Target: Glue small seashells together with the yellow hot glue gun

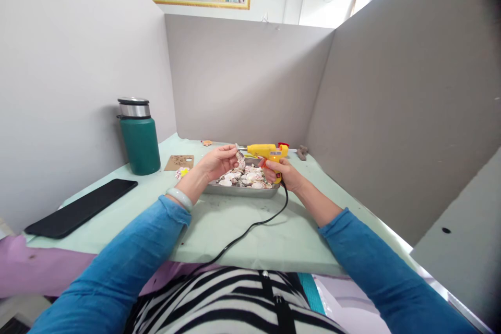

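My right hand (285, 173) is wrapped round the handle of a yellow glue gun (261, 150), whose nozzle points left. Between the fingertips of my left hand (219, 162) is a small speckled shell piece (240, 159), close to the nozzle tip. Below both hands lies a metal tray (242, 191) with many whitish and brown shells (250, 176) in it. The gun's black cord (250, 227) runs from the handle down over the table's front edge.
A green bottle (140, 143) and a black flat pad (84, 207) are at the left. Near the tray's left lie a brown card (179, 162) and a yellow-and-white flower piece (182, 173). Brown lumps (302, 152) lie back right. Grey partitions (250, 78) enclose the table.
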Demonstrator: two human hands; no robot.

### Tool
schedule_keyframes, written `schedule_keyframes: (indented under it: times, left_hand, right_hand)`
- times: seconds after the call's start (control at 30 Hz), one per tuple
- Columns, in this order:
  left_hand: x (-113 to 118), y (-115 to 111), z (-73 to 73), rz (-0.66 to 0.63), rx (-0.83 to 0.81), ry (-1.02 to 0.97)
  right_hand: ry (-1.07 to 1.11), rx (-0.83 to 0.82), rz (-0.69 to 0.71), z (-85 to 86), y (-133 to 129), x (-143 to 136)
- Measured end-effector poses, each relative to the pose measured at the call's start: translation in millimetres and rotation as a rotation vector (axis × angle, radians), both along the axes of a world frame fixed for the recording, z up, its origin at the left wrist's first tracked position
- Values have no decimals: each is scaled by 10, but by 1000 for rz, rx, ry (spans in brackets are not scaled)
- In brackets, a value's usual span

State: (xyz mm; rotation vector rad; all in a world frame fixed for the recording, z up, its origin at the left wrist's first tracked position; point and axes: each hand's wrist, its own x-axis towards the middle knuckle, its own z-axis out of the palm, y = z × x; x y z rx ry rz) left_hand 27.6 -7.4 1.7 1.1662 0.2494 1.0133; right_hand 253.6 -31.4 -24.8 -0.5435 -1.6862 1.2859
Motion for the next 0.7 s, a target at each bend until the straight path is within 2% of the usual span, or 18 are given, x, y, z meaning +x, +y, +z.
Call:
schedule_keyframes:
  times: [0.4, 0.6, 0.7]
  left_hand:
    - [19, -65, -15, -37, 24, 68]
    - [-11, 16, -2, 33, -6, -7]
    - [-39, 69, 7, 148, -16, -32]
  right_hand:
    - [18, -8, -30, 4, 2, -8]
    - [-4, -3, -17, 22, -16, -1]
    - [-43, 18, -91, 66, -20, 25]
